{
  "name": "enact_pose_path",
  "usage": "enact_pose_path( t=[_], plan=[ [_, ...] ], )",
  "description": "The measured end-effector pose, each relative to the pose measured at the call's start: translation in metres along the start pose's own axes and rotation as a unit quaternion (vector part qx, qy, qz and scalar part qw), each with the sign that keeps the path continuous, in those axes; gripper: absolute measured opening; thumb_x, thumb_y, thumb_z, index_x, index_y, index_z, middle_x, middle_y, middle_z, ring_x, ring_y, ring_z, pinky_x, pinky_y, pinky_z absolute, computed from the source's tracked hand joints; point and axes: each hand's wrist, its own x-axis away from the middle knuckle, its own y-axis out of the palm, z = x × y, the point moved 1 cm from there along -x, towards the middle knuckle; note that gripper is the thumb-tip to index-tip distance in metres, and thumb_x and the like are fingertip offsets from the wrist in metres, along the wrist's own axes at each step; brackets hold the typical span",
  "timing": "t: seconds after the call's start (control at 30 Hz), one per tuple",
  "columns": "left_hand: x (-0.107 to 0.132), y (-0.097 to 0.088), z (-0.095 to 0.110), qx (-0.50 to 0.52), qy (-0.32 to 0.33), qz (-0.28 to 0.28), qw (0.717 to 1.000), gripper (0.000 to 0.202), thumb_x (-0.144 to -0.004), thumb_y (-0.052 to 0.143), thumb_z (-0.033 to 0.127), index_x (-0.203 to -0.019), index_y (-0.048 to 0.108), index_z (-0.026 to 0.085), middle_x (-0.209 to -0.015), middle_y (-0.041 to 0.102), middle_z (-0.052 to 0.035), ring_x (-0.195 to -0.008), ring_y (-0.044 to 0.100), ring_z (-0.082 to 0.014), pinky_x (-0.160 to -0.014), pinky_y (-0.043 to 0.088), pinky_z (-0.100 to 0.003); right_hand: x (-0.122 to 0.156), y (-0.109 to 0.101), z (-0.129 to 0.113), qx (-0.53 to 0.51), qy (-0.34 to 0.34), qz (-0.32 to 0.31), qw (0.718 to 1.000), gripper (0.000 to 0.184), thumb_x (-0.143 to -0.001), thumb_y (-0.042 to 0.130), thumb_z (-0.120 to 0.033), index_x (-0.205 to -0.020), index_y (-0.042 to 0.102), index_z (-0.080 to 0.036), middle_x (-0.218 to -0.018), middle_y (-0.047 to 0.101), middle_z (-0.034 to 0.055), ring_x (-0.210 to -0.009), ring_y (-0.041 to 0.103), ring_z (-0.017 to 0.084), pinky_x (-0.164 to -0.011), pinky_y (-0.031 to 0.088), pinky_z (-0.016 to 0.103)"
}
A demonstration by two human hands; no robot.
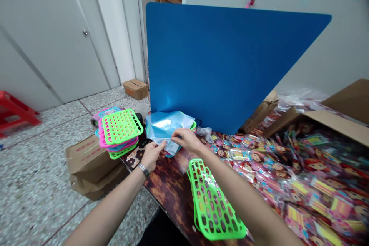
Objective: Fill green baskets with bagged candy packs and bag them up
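Observation:
A clear, shiny plastic bag (168,123) lies over a basket at the table's far end; green and blue edges of the basket show around it. My left hand (151,155), with a metal watch on the wrist, pinches the near-left edge of the bag between thumb and fingers. From the right, my right hand (186,138) closes its thumb and fingertips on the bag's near edge. Below my right forearm lies a bright green perforated basket (213,203), with another green rim under it.
A stack of coloured baskets (122,127) stands at the left above a cardboard box (92,161). A large blue board (221,65) rises behind the table (173,184). Wrapped doll-print packets (268,169) cover the right side, beside an open carton (334,119). A red stool (17,109) stands far left.

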Motion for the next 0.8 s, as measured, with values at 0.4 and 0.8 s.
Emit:
enact_pose_path(
  t=[0.4, 0.8],
  plan=[
    [0.002, 0.004, 0.002, 0.007, 0.024, -0.007, 1.0, 0.045, -0.053, 0.079, 0.05, -0.067, 0.062, 0.011, -0.05, 0.058, 0.0011, -0.043, 0.052, -0.0084, -0.04, 0.04, -0.017, -0.002, 0.003, -0.009, 0.118, -0.014, -0.025, 0.993, 0.03, -0.091, 0.046, -0.034, -0.07, 0.063, -0.02, -0.07, 0.064, 0.0003, -0.067, 0.054, 0.013, -0.073, 0.032, 0.027],
    [-0.004, 0.0, 0.004, -0.033, 0.018, -0.012, 0.999, 0.031, -0.055, 0.079, 0.035, -0.063, 0.062, 0.011, -0.047, 0.058, 0.0009, -0.041, 0.052, -0.0091, -0.039, 0.042, -0.017, -0.018, -0.02, -0.01, -0.013, 0.023, -0.042, 0.999, 0.013, -0.08, 0.057, -0.028, -0.076, 0.064, -0.018, -0.071, 0.066, -0.0016, -0.065, 0.057, 0.011, -0.059, 0.035, 0.02]
  ],
)
